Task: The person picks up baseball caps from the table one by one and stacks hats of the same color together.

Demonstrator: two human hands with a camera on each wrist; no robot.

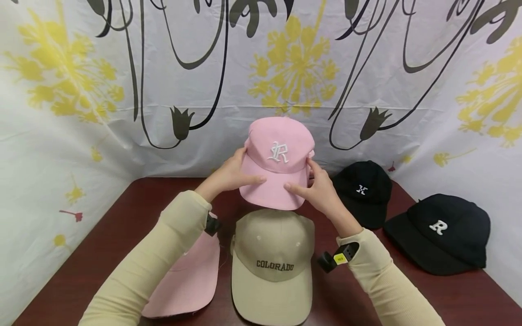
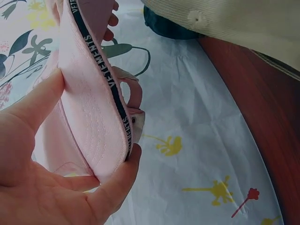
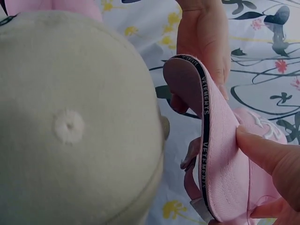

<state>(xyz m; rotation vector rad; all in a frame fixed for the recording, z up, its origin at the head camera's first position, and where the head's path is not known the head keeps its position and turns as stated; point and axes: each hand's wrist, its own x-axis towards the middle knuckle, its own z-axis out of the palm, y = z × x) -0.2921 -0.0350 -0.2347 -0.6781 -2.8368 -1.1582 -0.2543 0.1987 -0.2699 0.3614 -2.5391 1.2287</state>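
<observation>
A pink baseball cap point(image 1: 281, 136) with a raised white R is held up at the back middle of the table, its brim towards me. My left hand point(image 1: 232, 174) grips its left side, thumb on top of the brim. On the other side my right hand point(image 1: 320, 188) holds it the same way. In the left wrist view, black VETEMENTS tape edges the pink cap's brim point(image 2: 84, 98), and fingers curl beneath it. The right wrist view shows the cap point(image 3: 225, 154) with its back strap hanging. Just in front stands a beige COLORADO cap point(image 1: 277, 244).
A second pink cap point(image 1: 191, 280) lies at the left, partly hidden by my left forearm. Two black caps sit at the right: one with a small white mark point(image 1: 367, 181), one with a white R point(image 1: 452, 226). Patterned cloth point(image 1: 261, 81) hangs behind the dark red table point(image 1: 102, 244).
</observation>
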